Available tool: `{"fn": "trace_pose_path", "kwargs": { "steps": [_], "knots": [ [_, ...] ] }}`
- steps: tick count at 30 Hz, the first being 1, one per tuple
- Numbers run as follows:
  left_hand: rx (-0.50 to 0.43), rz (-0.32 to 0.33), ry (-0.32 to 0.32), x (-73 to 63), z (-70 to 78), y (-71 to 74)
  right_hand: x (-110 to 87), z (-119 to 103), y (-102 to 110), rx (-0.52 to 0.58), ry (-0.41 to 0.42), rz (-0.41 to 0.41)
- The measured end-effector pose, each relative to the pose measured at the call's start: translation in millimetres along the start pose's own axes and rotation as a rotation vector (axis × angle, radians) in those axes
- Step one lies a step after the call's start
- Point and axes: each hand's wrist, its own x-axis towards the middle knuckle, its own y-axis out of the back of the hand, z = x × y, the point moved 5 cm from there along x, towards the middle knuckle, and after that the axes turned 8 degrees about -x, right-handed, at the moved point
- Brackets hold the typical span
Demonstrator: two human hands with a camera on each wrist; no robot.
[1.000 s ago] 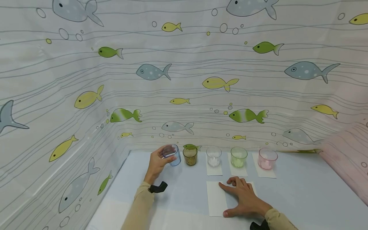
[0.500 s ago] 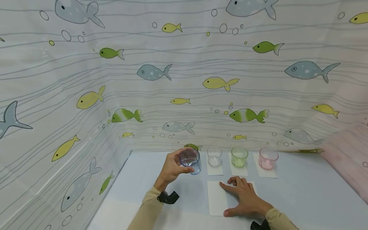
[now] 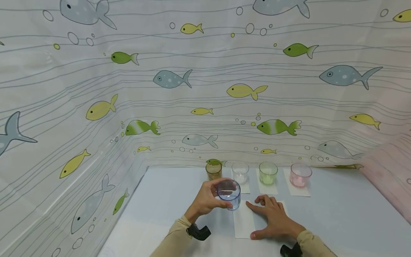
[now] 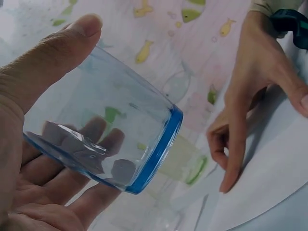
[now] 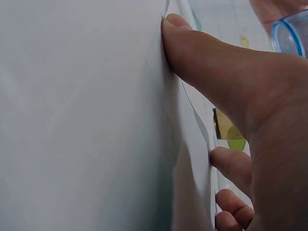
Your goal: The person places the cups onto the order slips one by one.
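Observation:
A blue-tinted glass [image 3: 233, 202] is held by my left hand [image 3: 205, 200], raised above the table. In the left wrist view the thumb lies along one side of the glass [image 4: 106, 115] and the fingers curl round the other. My right hand [image 3: 275, 220] rests on a white paper rectangle [image 3: 243, 221], its thumb and forefinger spread and touching the sheet, the other fingers bent. Part of a second paper piece [image 3: 282, 205] shows behind that hand. In the right wrist view the thumb [image 5: 207, 53] presses at the surface.
Along the back stand a brown glass [image 3: 213, 172], a clear glass [image 3: 240, 175], a green glass [image 3: 268, 175] and a pink glass [image 3: 300, 177]. The last three stand on white paper pieces. A fish-printed curtain [image 3: 205, 96] closes off the back and sides.
My left hand has carried the blue glass rightward and nearer, from beside the brown glass to the far left edge of the front paper. The right hand has stayed put.

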Motion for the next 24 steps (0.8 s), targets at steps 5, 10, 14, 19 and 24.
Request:
{"fn": "trace_pose_path", "kwargs": {
  "steps": [5,10,14,19,24],
  "knots": [
    [-0.019,-0.022,0.07,-0.1,-17.0,-11.1,3.4,1.6,-0.5,-0.001,-0.029,-0.026],
    [-0.031,-0.017,0.116,-3.7,-34.9,-19.4,4.8,3.6,-1.1,0.01,-0.057,-0.042],
    [-0.04,-0.019,0.124,-7.8,-48.2,-27.9,3.5,3.4,-0.8,0.032,-0.032,-0.04],
    [0.011,-0.01,0.178,-14.1,-67.1,-37.2,0.5,1.5,1.5,0.028,0.021,-0.008],
    [0.057,0.007,0.203,-17.9,-75.5,-41.0,-1.7,0.8,3.0,0.017,0.041,0.016]
  ]
}}
